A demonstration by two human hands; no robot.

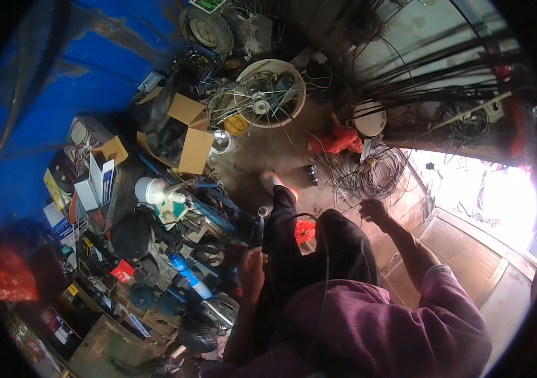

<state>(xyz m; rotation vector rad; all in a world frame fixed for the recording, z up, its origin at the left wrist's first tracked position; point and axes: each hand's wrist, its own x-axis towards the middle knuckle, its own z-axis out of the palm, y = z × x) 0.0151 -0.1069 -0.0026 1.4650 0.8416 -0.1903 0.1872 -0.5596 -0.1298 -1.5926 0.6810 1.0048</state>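
Observation:
My left hand (251, 268) is closed beside my left thigh, around the lower end of a slim bluish-handled tool with a round pale head (263, 212). Its exact kind I cannot make out. Out past my right knee is my right hand (374, 211), its fingers curled together near a tangled coil of grey wire (375, 173). Something thin seems to hang from those fingers, too small to name. A thin dark cable (327, 258) arches over my lap. Between my legs lies a red bag or cloth (305, 232).
A spoked wheel (261, 107) lies ahead on the floor, near an open cardboard box (193, 142). Heaped parts, tools and a blue cylinder (190, 276) crowd my left. A red plastic bag (341, 138) sits beyond the wire; a wooden panel (470, 246) stands at the right.

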